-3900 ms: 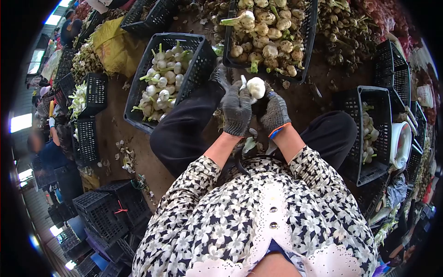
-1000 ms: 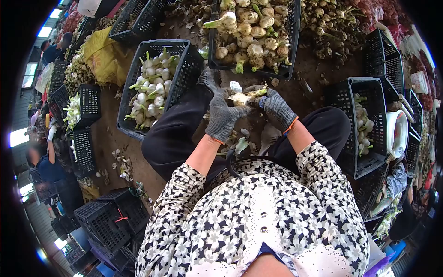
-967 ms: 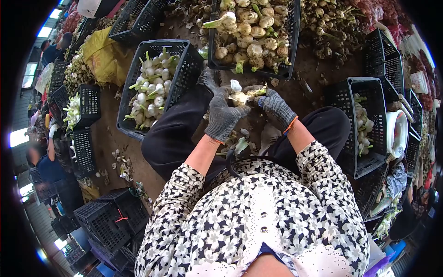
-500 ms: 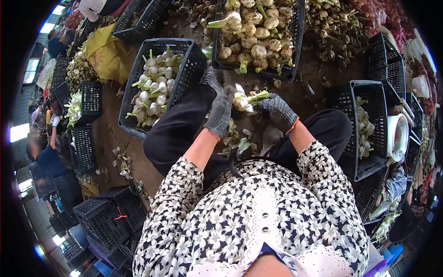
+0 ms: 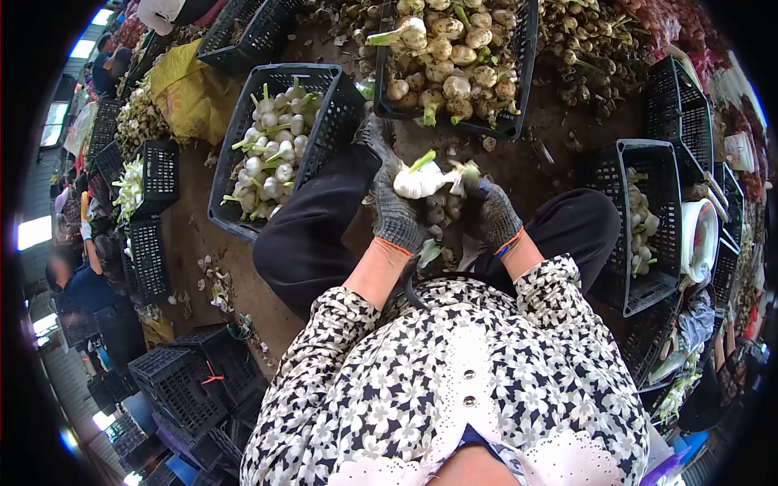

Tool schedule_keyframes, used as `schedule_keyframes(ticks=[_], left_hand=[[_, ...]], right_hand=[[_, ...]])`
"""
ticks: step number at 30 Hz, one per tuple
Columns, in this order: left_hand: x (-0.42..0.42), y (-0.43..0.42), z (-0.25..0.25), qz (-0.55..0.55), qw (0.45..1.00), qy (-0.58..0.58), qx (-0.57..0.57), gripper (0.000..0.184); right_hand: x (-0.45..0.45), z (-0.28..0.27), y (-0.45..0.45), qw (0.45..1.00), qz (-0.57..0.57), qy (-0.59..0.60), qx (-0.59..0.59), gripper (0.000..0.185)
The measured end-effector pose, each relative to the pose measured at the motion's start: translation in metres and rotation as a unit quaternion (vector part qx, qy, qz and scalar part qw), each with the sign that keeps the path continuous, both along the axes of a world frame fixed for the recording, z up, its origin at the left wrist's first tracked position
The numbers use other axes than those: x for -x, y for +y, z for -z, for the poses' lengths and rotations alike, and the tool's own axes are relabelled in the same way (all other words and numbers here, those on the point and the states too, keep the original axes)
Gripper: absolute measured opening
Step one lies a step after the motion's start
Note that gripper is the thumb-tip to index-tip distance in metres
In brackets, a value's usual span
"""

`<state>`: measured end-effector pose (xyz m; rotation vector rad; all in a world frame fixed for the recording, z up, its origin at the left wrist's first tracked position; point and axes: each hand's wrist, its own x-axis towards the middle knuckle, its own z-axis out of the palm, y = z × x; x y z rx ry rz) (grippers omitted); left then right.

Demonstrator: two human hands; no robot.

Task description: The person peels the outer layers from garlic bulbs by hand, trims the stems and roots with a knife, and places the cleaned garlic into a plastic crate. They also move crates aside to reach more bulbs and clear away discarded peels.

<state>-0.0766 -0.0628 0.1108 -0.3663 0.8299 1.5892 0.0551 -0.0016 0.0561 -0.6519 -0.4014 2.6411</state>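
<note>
My left hand [image 5: 397,202], in a grey knit glove, is closed around a white garlic bulb [image 5: 417,181] with a short green stem pointing up. Close beside it on the right, my right hand [image 5: 492,214], gloved the same way, has its fingers drawn together on pale papery skin [image 5: 463,176] at the bulb's side. Ahead of the hands a black crate [image 5: 527,81] holds brownish, unpeeled bulbs. To the left, another black crate [image 5: 219,174] holds white, cleaned bulbs.
A black crate [image 5: 677,235] with some bulbs and a white bucket [image 5: 699,235] are on the right. A yellow sack [image 5: 190,91] lies upper left. Stacked crates [image 5: 174,381] stand lower left. Another person [image 5: 89,283] is at the far left.
My left hand has moved from beside the bulb to closing round it. The bulb now shows white with its stem upward, and my right hand has drawn pale skin off its side.
</note>
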Motion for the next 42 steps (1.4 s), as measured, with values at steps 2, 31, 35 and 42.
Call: schedule_keyframes(ticks=[2, 31, 35, 42], left_hand=[[0.016, -0.003, 0.049, -0.046, 0.973, 0.11, -0.199, 0.046], [0.004, -0.017, -0.005, 0.024, 0.983, 0.162, -0.087, 0.021], [0.004, -0.02, -0.011, 0.144, 0.888, -0.145, -0.412, 0.034], [0.02, -0.026, -0.016, 0.209, 0.525, 0.818, 0.106, 0.023]], right_hand=[[0.0, -0.032, 0.0, 0.999, 0.02, 0.001, 0.045, 0.033], [0.033, -0.009, 0.006, 0.884, 0.132, -0.327, -0.309, 0.015], [0.04, 0.011, 0.007, 0.963, 0.045, -0.209, -0.163, 0.016], [0.052, -0.026, -0.003, 0.965, 0.135, -0.197, 0.111, 0.017]])
